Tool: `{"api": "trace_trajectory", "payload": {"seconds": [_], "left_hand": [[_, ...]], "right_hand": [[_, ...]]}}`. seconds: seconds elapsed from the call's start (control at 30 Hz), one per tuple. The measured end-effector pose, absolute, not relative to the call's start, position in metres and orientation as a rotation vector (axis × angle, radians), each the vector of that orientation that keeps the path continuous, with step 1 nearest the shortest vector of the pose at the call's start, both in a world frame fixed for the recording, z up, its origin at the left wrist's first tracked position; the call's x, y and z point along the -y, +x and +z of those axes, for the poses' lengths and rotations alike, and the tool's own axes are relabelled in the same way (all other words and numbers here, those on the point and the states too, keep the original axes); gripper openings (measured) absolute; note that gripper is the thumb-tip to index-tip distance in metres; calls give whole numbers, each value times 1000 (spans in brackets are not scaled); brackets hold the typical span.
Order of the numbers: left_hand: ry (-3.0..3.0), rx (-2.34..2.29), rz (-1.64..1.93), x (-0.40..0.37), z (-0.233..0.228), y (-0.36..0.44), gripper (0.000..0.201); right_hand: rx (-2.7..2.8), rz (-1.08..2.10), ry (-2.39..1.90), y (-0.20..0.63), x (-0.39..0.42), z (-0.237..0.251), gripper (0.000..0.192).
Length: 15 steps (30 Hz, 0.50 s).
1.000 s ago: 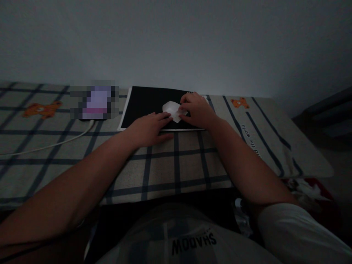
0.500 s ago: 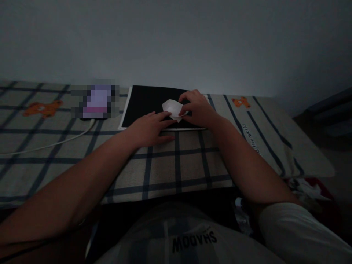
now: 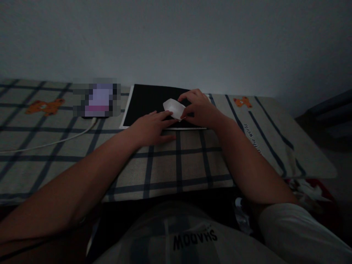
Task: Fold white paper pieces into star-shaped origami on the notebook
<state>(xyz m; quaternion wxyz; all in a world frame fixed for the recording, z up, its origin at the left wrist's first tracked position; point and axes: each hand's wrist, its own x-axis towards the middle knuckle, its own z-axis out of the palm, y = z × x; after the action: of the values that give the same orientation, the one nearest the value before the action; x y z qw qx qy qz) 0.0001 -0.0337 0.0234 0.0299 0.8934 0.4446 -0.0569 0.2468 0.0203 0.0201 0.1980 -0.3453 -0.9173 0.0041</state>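
Note:
A small piece of white paper with angular, folded-looking edges lies on a black sheet with a white border. My left hand rests flat with its fingers stretched out, its index and middle fingertips on the paper's lower left part. On the other side, my right hand has its thumb and a finger pinched at the paper's right corner. The exact grip of those fingertips is partly hidden by the hand.
A phone, blurred out, lies left of the black sheet with a white cable plugged in. The checked tablecloth covers the table up to the grey wall. Below the right edge stands a red bin with crumpled white paper.
The right end of the paper has shifted slightly between my right fingers and looks flatter. My left hand stays nearly in place. The whole view has moved a little.

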Motion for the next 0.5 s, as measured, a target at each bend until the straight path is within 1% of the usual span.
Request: {"api": "trace_trajectory", "payload": {"seconds": [0.27,0.5], "left_hand": [[2747,-1359,-182,34,26,-1,73],[2736,-1317,-155,31,28,-4,78]], "right_hand": [[2602,-24,-998,248,-18,18,16],[2604,-7,-999,250,-21,14,14]]}}
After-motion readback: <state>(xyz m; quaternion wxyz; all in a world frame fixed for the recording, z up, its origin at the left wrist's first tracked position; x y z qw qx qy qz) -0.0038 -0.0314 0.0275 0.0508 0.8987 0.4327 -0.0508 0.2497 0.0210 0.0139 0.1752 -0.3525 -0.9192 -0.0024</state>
